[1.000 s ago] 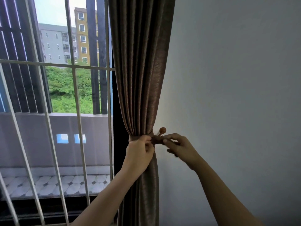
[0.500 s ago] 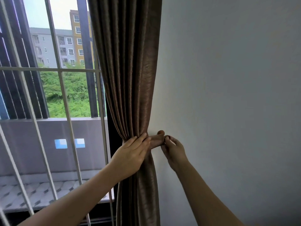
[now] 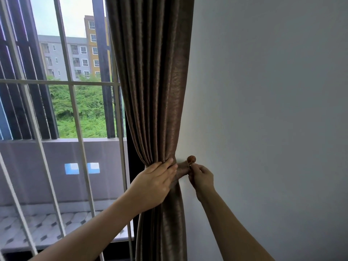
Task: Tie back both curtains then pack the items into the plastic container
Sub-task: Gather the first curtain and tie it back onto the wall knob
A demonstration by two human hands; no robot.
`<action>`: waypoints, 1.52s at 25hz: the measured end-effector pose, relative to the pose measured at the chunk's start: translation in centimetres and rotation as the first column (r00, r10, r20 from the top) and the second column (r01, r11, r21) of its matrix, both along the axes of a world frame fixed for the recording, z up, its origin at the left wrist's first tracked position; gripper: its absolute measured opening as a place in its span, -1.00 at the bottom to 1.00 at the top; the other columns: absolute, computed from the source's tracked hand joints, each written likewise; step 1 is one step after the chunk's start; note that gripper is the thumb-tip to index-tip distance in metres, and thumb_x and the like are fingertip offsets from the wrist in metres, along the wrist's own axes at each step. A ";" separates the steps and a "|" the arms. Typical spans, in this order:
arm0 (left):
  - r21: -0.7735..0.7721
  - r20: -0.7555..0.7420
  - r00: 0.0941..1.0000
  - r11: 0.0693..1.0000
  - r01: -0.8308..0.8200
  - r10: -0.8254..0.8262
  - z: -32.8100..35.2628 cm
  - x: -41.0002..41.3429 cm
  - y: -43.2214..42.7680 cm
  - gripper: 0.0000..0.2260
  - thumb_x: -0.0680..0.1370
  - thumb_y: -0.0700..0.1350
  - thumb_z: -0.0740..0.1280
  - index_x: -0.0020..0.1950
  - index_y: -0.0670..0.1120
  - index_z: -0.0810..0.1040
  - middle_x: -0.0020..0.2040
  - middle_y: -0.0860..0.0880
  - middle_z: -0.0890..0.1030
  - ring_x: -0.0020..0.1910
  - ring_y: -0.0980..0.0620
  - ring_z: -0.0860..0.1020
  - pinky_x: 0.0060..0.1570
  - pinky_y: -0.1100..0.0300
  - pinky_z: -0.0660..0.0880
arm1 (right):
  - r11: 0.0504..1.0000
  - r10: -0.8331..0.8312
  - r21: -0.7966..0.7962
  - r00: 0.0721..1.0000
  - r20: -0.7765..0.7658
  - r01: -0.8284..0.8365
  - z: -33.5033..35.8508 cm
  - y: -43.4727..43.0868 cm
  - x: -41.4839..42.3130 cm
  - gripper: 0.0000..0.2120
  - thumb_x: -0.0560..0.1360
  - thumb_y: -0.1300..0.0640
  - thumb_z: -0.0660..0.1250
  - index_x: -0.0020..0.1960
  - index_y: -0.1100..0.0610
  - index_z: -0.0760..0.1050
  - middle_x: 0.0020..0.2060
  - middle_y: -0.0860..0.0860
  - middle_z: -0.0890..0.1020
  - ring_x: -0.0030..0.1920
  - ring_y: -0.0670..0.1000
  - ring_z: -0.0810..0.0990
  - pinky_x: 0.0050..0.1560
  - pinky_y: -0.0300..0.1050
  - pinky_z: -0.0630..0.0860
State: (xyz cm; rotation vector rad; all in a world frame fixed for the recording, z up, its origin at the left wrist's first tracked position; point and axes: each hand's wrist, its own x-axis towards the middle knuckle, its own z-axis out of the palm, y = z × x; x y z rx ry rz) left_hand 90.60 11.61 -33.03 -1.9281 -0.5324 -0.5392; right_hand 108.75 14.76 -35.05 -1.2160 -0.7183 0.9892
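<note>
A brown curtain [image 3: 156, 91] hangs gathered beside the wall, cinched at waist height by a matching brown tieback [image 3: 181, 169]. My left hand [image 3: 154, 183] presses flat against the gathered folds at the cinch, fingers wrapped on the fabric. My right hand [image 3: 201, 176] pinches the tieback's end just under a round wooden wall knob [image 3: 191, 159]. The tieback runs from the curtain toward the knob. The second curtain, the items and the plastic container are out of view.
A plain grey-white wall [image 3: 263, 110] fills the right half. On the left is a window with white metal bars [image 3: 75, 110], a balcony wall and a tiled floor beyond, and buildings and trees outside.
The wooden knob, hidden behind my fingers half a second ago, shows again above my right hand. My left hand has spread flatter over the gathered curtain. The view has shifted slightly.
</note>
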 end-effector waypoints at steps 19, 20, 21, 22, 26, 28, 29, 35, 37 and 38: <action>-0.048 -0.027 0.999 0.998 -0.035 0.034 0.2 0.3 0.6 -0.70 0.42 -0.03 0.42 0.10 -0.10 0.65 0.19 -0.05 0.62 0.26 -0.10 0.52 0.28 0.03 0.31 | 0.987 0.078 0.144 0.997 -0.010 -0.075 -2.0 0.9 1.1 -0.83 0.54 0.30 0.25 0.03 0.18 0.60 -0.01 0.16 0.63 0.00 0.10 0.61 0.02 -0.16 0.59; -0.040 -0.030 0.999 0.999 -0.031 0.029 0.2 0.3 0.6 -0.71 0.43 -0.04 0.40 0.10 -0.11 0.65 0.19 -0.05 0.62 0.26 -0.10 0.53 0.27 0.03 0.30 | 0.984 0.073 0.163 0.997 -0.006 -0.071 -2.2 0.8 1.0 -0.83 0.54 0.31 0.25 0.00 0.15 0.60 -0.01 0.16 0.63 0.00 0.10 0.61 0.04 -0.13 0.58; -0.027 -0.034 0.999 0.999 -0.025 0.024 0.2 0.2 0.6 -0.73 0.45 -0.05 0.37 0.10 -0.10 0.65 0.19 -0.05 0.62 0.26 -0.10 0.53 0.28 0.03 0.31 | 0.982 0.060 0.177 0.998 0.017 -0.062 -2.5 0.7 0.8 -0.82 0.54 0.30 0.25 -0.03 0.13 0.60 -0.02 0.15 0.64 0.00 0.09 0.62 0.06 -0.10 0.58; -0.010 -0.032 0.999 1.000 -0.015 0.014 0.1 0.1 0.6 -0.74 0.48 -0.06 0.31 0.10 -0.10 0.65 0.19 -0.05 0.62 0.26 -0.10 0.52 0.28 0.03 0.33 | 0.981 0.046 0.184 0.997 0.063 -0.057 -2.8 0.6 0.6 -0.83 0.54 0.29 0.25 -0.04 0.11 0.59 -0.04 0.13 0.64 0.00 0.08 0.62 0.09 -0.07 0.57; 0.017 0.011 0.999 0.999 0.030 -0.030 -0.5 -0.8 0.6 -0.70 0.57 -0.11 0.15 0.15 -0.13 0.61 0.22 -0.07 0.60 0.29 -0.11 0.50 0.30 0.02 0.30 | 0.972 -0.031 0.233 0.974 0.225 -0.023 -4.8 0.0 -0.7 -0.88 0.53 0.20 0.30 0.00 0.15 0.60 -0.08 0.01 0.66 -0.03 -0.02 0.62 0.11 -0.07 0.56; 0.028 0.027 0.998 0.998 0.048 -0.049 -0.7 -1.2 0.9 -0.69 0.60 -0.13 0.11 0.18 -0.15 0.59 0.24 -0.08 0.59 0.30 -0.10 0.48 0.30 0.02 0.30 | 0.965 -0.073 0.260 0.950 0.304 -0.009 -5.0 0.1 -0.7 -0.91 0.51 0.19 0.34 -0.01 0.12 0.58 -0.10 -0.02 0.65 -0.06 -0.06 0.62 0.06 -0.15 0.55; 0.027 0.028 0.998 0.998 0.064 -0.064 -0.6 -1.4 1.1 -0.69 0.60 -0.13 0.11 0.19 -0.15 0.58 0.24 -0.08 0.59 0.31 -0.10 0.48 0.30 0.02 0.31 | 0.962 -0.092 0.272 0.938 0.336 -0.003 -5.0 0.2 -0.6 -0.93 0.50 0.20 0.35 -0.03 0.09 0.56 -0.12 -0.05 0.65 -0.07 -0.08 0.62 0.03 -0.22 0.53; 0.051 0.022 0.991 0.990 0.130 -0.131 -0.9 -1.8 2.3 -0.72 0.55 -0.12 0.23 0.21 -0.17 0.57 0.24 -0.09 0.59 0.32 -0.11 0.46 0.31 0.03 0.33 | 0.962 -0.141 0.272 0.845 0.516 -0.005 -4.4 1.0 -0.5 -0.87 0.48 0.27 0.35 -0.05 0.07 0.48 -0.22 -0.20 0.56 -0.18 -0.25 0.55 -0.15 -0.48 0.44; 0.043 0.022 0.989 0.988 0.147 -0.148 -1.1 -1.7 2.6 -0.73 0.56 -0.13 0.24 0.21 -0.16 0.57 0.24 -0.09 0.59 0.33 -0.10 0.43 0.33 0.03 0.32 | 0.958 -0.202 0.276 0.863 0.464 0.076 -4.4 1.6 -0.5 -0.86 0.47 0.28 0.36 -0.07 0.07 0.49 -0.22 -0.18 0.57 -0.20 -0.25 0.55 -0.18 -0.47 0.45; 0.042 0.023 0.988 0.987 0.152 -0.153 -1.2 -1.5 2.7 -0.73 0.56 -0.13 0.24 0.21 -0.16 0.57 0.24 -0.09 0.59 0.34 -0.10 0.43 0.34 0.03 0.32 | 0.952 -0.240 0.279 0.867 0.436 0.124 -4.4 1.9 -0.5 -0.86 0.46 0.28 0.38 -0.08 0.06 0.50 -0.22 -0.17 0.58 -0.21 -0.24 0.56 -0.17 -0.43 0.45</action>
